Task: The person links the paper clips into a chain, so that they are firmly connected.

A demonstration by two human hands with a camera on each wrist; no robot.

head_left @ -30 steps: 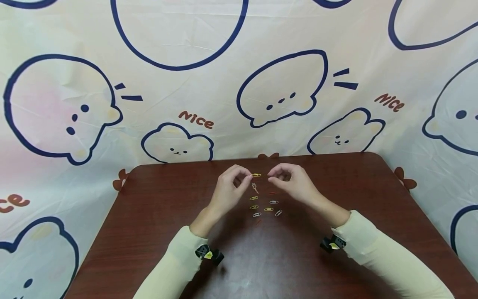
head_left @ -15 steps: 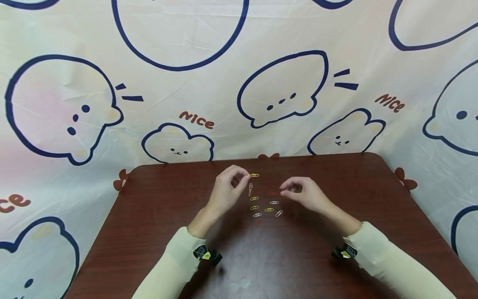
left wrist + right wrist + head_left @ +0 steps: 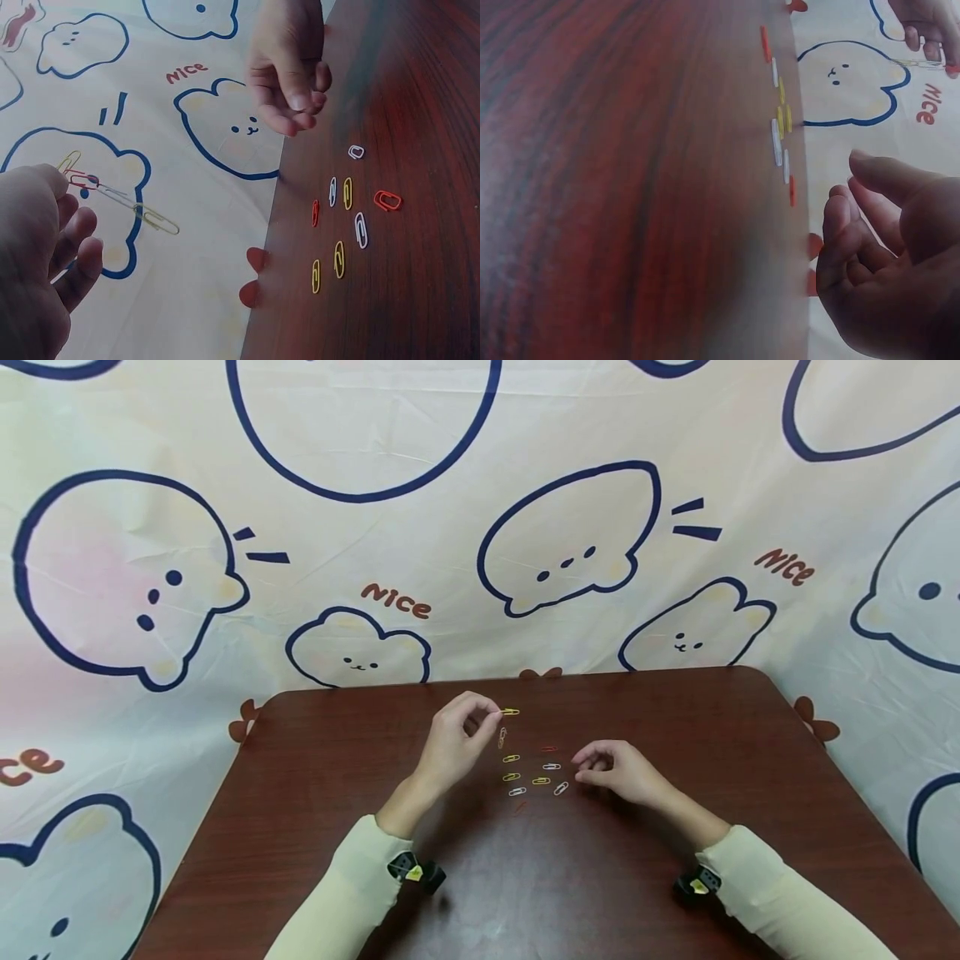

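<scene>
Left hand [image 3: 459, 735] has a paperclip chain [image 3: 112, 193] pinched above the worktop [image 3: 322, 827]; right hand [image 3: 624, 772] grip's loose, empty, near the spare clips [image 3: 347, 193]. Looks like mid-linking, so next move probably needs another one picked.

the left arm [image 3: 333, 893] reaches forward, the left hand [image 3: 457, 739] raised, thumb and forefinger pinched together, other fingers loosely bent. the right arm [image 3: 795, 893] angles inward; the right hand [image 3: 622, 770] sits nearer the body, fingers gently curled, thumb apart from them.
</scene>
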